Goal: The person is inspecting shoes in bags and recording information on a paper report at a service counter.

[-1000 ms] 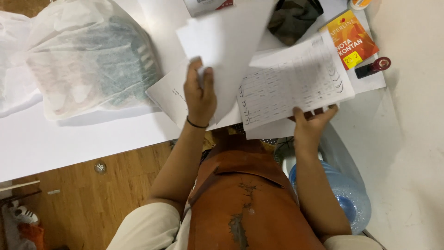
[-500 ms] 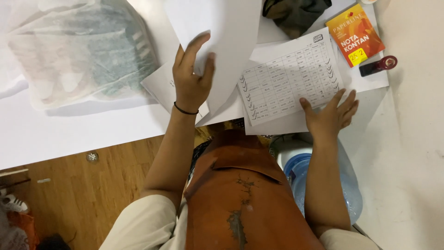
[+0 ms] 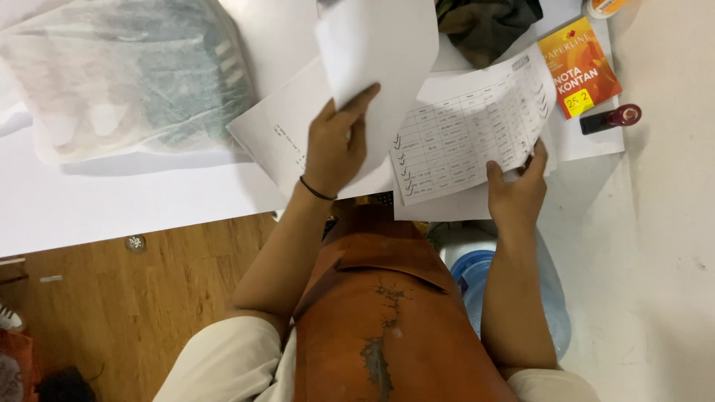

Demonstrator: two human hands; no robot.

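Pinched between thumb and fingers, a blank sheet (image 3: 380, 56) stands lifted above the table (image 3: 112, 208) in the left hand (image 3: 335, 149), which wears a thin black band at the wrist. Right hand (image 3: 518, 190) grips the lower edge of a printed form (image 3: 473, 134), a ruled grid with ticks down its left side, tilted over more loose paper (image 3: 279, 138) lying on the white table. A plastic bag (image 3: 126, 74) with pale and greenish contents sits at the table's left end. Near the far right corner lie an orange booklet (image 3: 579, 67) and, just beside it, a black and red stamp (image 3: 611, 119). Dark crumpled cloth (image 3: 484, 26) lies past the form. A blue water jug (image 3: 514, 286) stands on the floor by the person's right arm, and a brown leather apron (image 3: 387, 320) covers the lap.
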